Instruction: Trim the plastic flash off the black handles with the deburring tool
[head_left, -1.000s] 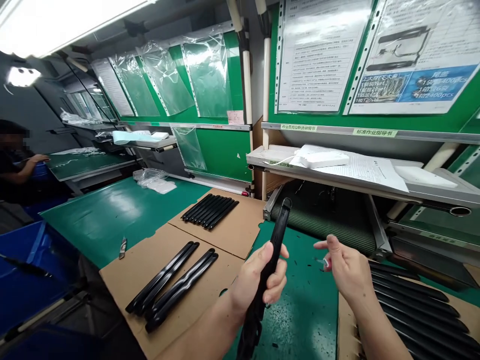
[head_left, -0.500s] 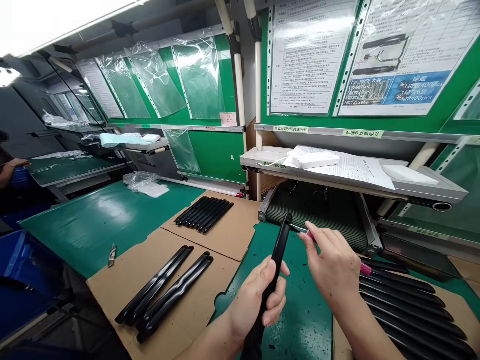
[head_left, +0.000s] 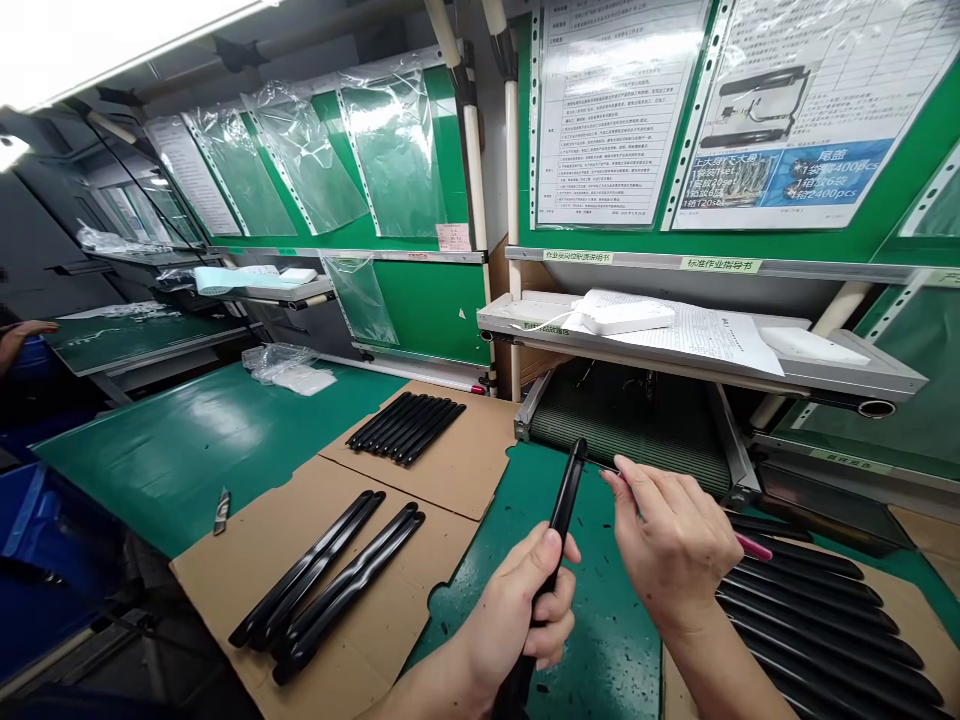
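Observation:
My left hand [head_left: 525,600] is wrapped round a long black plastic part [head_left: 568,495], holding it tilted upward with its rounded end away from me. In my right hand [head_left: 671,535] is a slim pink-handled blade tool [head_left: 752,546]; its thin metal tip reaches the part's far end. Whether the tip touches the edge is too small to tell. To the right, several similar black parts [head_left: 832,620] lie side by side on cardboard. On the left cardboard [head_left: 367,610] rest a few longer, glossy black parts [head_left: 349,580].
Beyond them, a row of short black strips [head_left: 405,428] lies on more cardboard. A small cutter [head_left: 221,511] rests near the green table's [head_left: 165,440] left edge. Behind my hands are a conveyor belt [head_left: 630,430] and a shelf [head_left: 525,325]. A blue bin [head_left: 52,560] stands left; another person's hand [head_left: 30,328] shows far left.
My right hand has turned a little, with the tool's pink rear end swinging outward to the right. The held part's far end has dropped slightly. The view has shifted slightly.

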